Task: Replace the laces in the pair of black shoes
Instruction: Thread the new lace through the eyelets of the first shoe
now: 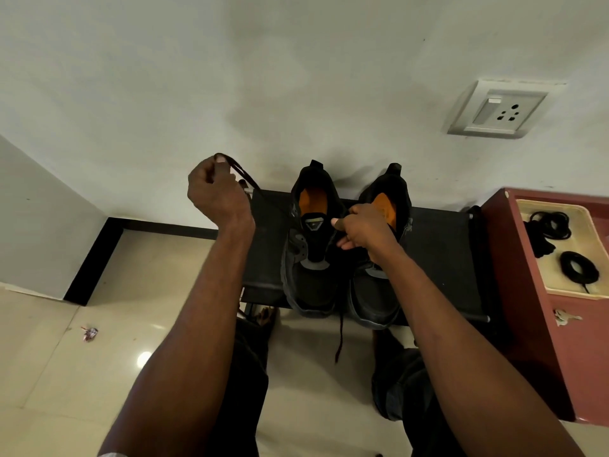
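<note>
Left hand (216, 192) pinches lace (242, 174) pulled up-left, right hand (364, 230) grips left shoe (311, 245) tongue: keep shoe pinned, pull straight away from eyelets.

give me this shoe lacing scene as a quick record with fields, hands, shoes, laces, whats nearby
left hand: raised left of the shoes, gripping a dark lace pulled up and away from the left shoe
right hand: between the two shoes, fingers curled at the left shoe's eyelet edge
left shoe: black, orange insole, on the black stool
right shoe: black, beside it, partly behind the right hand
hanging lace end: dangles off the stool's front
tray: on the red cabinet, holds coiled black laces
</note>
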The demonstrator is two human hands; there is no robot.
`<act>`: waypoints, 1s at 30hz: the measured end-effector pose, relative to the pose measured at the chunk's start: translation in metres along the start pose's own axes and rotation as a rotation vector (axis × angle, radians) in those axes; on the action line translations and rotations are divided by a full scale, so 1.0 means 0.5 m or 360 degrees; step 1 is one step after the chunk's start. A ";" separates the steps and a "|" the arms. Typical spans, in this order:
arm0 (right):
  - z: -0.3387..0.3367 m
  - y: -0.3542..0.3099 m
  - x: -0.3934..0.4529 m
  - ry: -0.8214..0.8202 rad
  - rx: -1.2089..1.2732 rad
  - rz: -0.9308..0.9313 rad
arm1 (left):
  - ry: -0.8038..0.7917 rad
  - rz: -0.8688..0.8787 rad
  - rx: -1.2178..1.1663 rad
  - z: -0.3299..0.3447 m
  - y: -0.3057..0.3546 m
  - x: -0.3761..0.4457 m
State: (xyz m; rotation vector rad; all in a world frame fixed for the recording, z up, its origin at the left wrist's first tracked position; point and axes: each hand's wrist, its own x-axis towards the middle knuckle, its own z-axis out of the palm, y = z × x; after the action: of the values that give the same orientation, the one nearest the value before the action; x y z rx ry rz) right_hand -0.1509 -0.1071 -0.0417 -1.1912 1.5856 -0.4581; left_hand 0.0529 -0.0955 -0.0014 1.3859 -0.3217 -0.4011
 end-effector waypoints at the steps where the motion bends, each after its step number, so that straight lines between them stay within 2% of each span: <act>1: 0.001 0.000 0.000 0.0006 -0.0014 0.0001 | -0.0021 -0.0019 0.0014 0.002 -0.004 0.002; 3: 0.004 -0.002 -0.003 0.0017 -0.0046 0.0001 | -0.0298 -0.0082 0.0046 0.005 -0.011 -0.001; 5: 0.003 -0.001 -0.004 0.0030 -0.0068 -0.0005 | -0.0761 -0.0092 0.0253 0.008 -0.013 -0.020; 6: 0.002 -0.001 -0.005 0.0034 -0.0076 -0.0009 | -0.1003 0.0045 0.0492 0.010 -0.016 -0.031; 9: 0.000 -0.005 -0.009 0.0018 -0.0081 -0.0041 | -0.1758 0.0757 0.1258 0.012 -0.027 -0.064; 10: 0.000 -0.006 -0.011 0.0016 -0.0085 -0.0051 | -0.1965 0.0912 0.1513 0.013 -0.036 -0.068; 13: 0.002 -0.007 -0.011 0.0020 -0.0106 -0.0072 | -0.2353 0.0959 0.2177 0.009 -0.057 -0.080; 15: 0.003 -0.006 -0.011 0.0013 -0.0119 -0.0081 | -0.2489 0.0938 0.2376 0.007 -0.076 -0.084; 19: 0.004 -0.004 -0.008 0.0014 -0.0131 -0.0097 | -0.2409 0.0877 0.2269 0.011 -0.096 -0.072; 21: 0.003 -0.003 -0.006 0.0018 -0.0133 -0.0088 | -0.2481 0.0854 0.2152 0.014 -0.091 -0.060; 23: 0.000 -0.004 -0.005 0.0021 -0.0122 -0.0065 | -0.2521 0.0738 0.1890 0.011 -0.078 -0.046; 24: -0.001 -0.004 -0.005 0.0021 -0.0121 -0.0051 | -0.2434 0.0666 0.1722 0.008 -0.070 -0.038; 26: -0.003 -0.005 -0.008 0.0028 -0.0145 -0.0032 | -0.2102 0.0573 0.1464 0.003 -0.055 -0.025; 30: -0.006 -0.010 -0.019 0.0114 -0.0239 -0.0044 | -0.1080 0.0633 0.0921 0.001 -0.024 -0.020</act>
State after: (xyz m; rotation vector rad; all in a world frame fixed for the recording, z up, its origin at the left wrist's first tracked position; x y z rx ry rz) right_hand -0.1517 -0.1021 -0.0318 -1.3245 1.6908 -0.4090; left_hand 0.0428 -0.0933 -0.0132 1.6601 -1.3312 -0.4550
